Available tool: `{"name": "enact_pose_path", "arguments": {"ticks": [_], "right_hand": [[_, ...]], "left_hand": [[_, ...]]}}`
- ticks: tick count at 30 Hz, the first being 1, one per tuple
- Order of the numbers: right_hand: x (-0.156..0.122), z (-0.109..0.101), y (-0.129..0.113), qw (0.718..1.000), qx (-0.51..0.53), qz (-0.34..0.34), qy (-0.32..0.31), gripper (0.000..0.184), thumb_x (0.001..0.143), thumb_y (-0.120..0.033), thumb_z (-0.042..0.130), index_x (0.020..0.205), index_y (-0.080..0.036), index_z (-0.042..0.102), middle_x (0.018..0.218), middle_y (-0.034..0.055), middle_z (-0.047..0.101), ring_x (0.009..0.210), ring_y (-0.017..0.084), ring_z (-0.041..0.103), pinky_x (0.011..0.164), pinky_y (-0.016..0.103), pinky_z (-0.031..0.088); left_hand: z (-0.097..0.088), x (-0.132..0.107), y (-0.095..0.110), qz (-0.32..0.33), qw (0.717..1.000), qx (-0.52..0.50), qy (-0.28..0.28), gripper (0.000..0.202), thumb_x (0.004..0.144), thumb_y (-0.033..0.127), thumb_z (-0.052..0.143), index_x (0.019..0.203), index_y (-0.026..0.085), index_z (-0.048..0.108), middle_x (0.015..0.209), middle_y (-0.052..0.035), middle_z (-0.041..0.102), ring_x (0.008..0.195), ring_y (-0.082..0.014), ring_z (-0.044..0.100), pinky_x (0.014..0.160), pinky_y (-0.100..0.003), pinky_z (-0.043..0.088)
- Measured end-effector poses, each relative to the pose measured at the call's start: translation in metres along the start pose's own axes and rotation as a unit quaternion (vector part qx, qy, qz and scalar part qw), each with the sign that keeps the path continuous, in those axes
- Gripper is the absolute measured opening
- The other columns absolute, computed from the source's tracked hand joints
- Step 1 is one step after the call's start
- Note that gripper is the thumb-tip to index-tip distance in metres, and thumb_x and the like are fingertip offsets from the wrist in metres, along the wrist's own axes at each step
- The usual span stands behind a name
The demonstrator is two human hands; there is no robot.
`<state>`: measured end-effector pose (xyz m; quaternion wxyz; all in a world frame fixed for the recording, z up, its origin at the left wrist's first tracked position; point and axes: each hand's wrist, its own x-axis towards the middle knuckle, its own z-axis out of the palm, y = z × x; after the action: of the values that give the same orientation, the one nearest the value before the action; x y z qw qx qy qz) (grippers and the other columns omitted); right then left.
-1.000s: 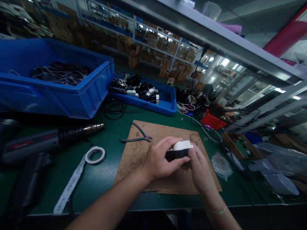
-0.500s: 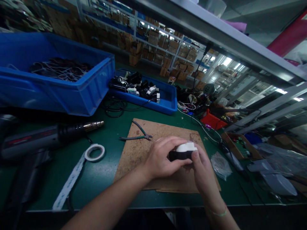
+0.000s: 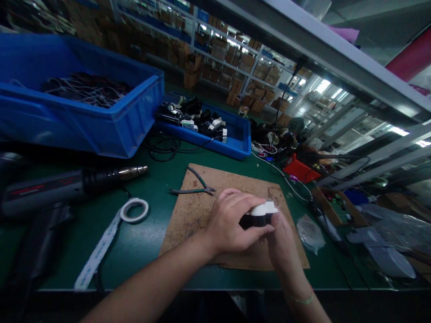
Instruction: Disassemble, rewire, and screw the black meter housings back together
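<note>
Between my two hands is a small black-and-white plastic housing (image 3: 259, 217), white on top and black below. My left hand (image 3: 232, 220) wraps round its left side, thumb in front and fingers over the top. At its right end my right hand (image 3: 282, 233) grips with the thumb against the near face; its other fingers are mostly hidden behind. The part is held above a brown board (image 3: 191, 220). Diagonal cutters (image 3: 202, 186) lie with handles spread on the board's far left edge.
A heat gun (image 3: 50, 188) and a roll of white tape (image 3: 134, 210) lie to the left. Behind stand a large blue bin (image 3: 131, 112) of cables and a shallow blue tray (image 3: 235, 146) of similar parts. A clear plastic bag (image 3: 310, 233) and soldering iron (image 3: 326, 224) lie right.
The housing has turned slightly in my hands, and my right fingers now show less behind it. The whole view has shifted a little; nothing else has moved.
</note>
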<state>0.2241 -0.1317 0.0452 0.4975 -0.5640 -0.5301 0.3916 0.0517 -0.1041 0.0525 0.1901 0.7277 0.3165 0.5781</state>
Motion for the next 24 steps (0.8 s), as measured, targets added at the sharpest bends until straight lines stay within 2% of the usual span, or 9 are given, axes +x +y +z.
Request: {"name": "enact_pose_path", "arguments": {"ticks": [2, 4, 7, 10, 16, 20, 24], "right_hand": [[-0.001, 0.004, 0.003, 0.997, 0.061, 0.05, -0.002, 0.048, 0.091, -0.063, 0.057, 0.111, -0.02, 0.067, 0.073, 0.001, 0.062, 0.054, 0.012, 0.05, 0.041, 0.02, 0.039], [-0.003, 0.008, 0.004, 0.986, 0.128, 0.103, 0.003, 0.05, 0.087, -0.066, 0.06, 0.107, -0.02, 0.067, 0.07, -0.0002, 0.06, 0.052, 0.011, 0.049, 0.04, 0.019, 0.038], [-0.003, 0.012, 0.001, 0.962, 0.207, 0.178, 0.007, 0.053, 0.087, -0.066, 0.061, 0.113, -0.021, 0.068, 0.073, 0.0013, 0.065, 0.052, 0.011, 0.052, 0.04, 0.019, 0.039], [-0.001, 0.012, -0.005, 0.948, 0.248, 0.2, 0.01, 0.051, 0.09, -0.063, 0.057, 0.119, -0.023, 0.067, 0.083, 0.0042, 0.071, 0.055, 0.013, 0.057, 0.04, 0.021, 0.039], [0.001, 0.008, -0.009, 0.955, 0.249, 0.161, -0.008, 0.048, 0.094, -0.062, 0.049, 0.122, -0.028, 0.067, 0.116, 0.0068, 0.073, 0.086, 0.023, 0.071, 0.055, 0.029, 0.055], [-0.001, 0.009, -0.009, 0.957, 0.245, 0.154, 0.012, 0.044, 0.094, -0.061, 0.05, 0.119, -0.03, 0.069, 0.118, 0.0052, 0.073, 0.096, 0.024, 0.071, 0.059, 0.029, 0.057], [-0.003, 0.009, -0.011, 0.952, 0.255, 0.166, 0.031, 0.043, 0.091, -0.061, 0.054, 0.116, -0.029, 0.069, 0.113, 0.0051, 0.074, 0.092, 0.023, 0.071, 0.055, 0.027, 0.054]], "left_hand": [[0.001, 0.001, -0.001, -0.026, 1.0, -0.008, -0.015, 0.044, 0.082, 0.048, 0.075, 0.115, 0.024, 0.062, 0.113, -0.0039, 0.074, 0.104, -0.0226, 0.069, 0.1, -0.042, 0.043], [0.002, 0.001, -0.002, -0.061, 0.998, -0.024, -0.02, 0.052, 0.079, 0.051, 0.078, 0.12, 0.025, 0.06, 0.116, -0.0049, 0.072, 0.108, -0.0243, 0.067, 0.099, -0.043, 0.046], [0.003, 0.002, -0.004, -0.126, 0.988, -0.092, -0.007, 0.076, 0.071, 0.049, 0.084, 0.134, 0.025, 0.05, 0.127, -0.0085, 0.066, 0.114, -0.0257, 0.064, 0.1, -0.043, 0.05], [0.004, 0.001, -0.006, -0.161, 0.974, -0.159, -0.005, 0.087, 0.069, 0.044, 0.087, 0.14, 0.024, 0.041, 0.135, -0.011, 0.06, 0.116, -0.0248, 0.063, 0.102, -0.041, 0.051], [0.005, -0.001, -0.003, -0.136, 0.982, -0.122, -0.044, 0.069, 0.076, 0.041, 0.081, 0.135, 0.025, 0.049, 0.127, -0.0085, 0.064, 0.116, -0.0266, 0.062, 0.101, -0.044, 0.051], [0.003, 0.0, 0.0, -0.104, 0.986, -0.117, -0.049, 0.053, 0.083, 0.035, 0.073, 0.131, 0.025, 0.052, 0.123, -0.0072, 0.065, 0.113, -0.0251, 0.062, 0.097, -0.041, 0.052], [0.003, 0.001, 0.0, -0.092, 0.988, -0.119, -0.043, 0.046, 0.084, 0.033, 0.072, 0.126, 0.024, 0.056, 0.12, -0.0068, 0.066, 0.11, -0.024, 0.063, 0.096, -0.039, 0.052]]}}
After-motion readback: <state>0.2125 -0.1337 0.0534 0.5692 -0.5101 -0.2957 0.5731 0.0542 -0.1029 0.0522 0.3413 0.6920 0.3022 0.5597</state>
